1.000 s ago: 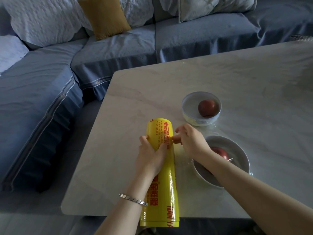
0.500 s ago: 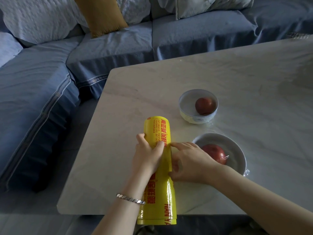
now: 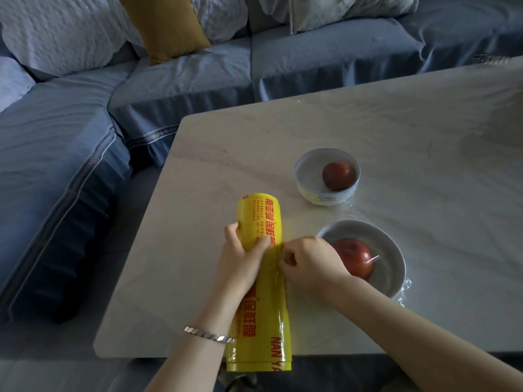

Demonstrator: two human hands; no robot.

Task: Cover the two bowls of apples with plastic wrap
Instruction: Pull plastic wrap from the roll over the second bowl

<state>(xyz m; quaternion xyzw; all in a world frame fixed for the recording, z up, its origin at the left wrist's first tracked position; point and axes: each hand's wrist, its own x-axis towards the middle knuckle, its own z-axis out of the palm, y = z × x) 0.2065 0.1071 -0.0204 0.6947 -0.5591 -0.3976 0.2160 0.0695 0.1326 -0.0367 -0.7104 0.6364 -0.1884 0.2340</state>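
Fingers (image 3: 286,261) of the right hand (image 3: 311,261) pinch at the film edge of the plastic wrap roll (image 3: 260,216).
Its barrel is clamped by the left hand (image 3: 240,261); next, likely, draw a sheet toward the near bowl (image 3: 393,251).

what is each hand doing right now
Left hand: grips the yellow cylindrical plastic wrap roll.
Right hand: fingers curled, pinching at that roll's side.

A blue corner sofa (image 3: 56,165) fills the top and left of the frame, with pale quilted cushions (image 3: 56,32) and a mustard cushion (image 3: 167,26). A pale marble table (image 3: 396,137) spreads across the right in dim light.
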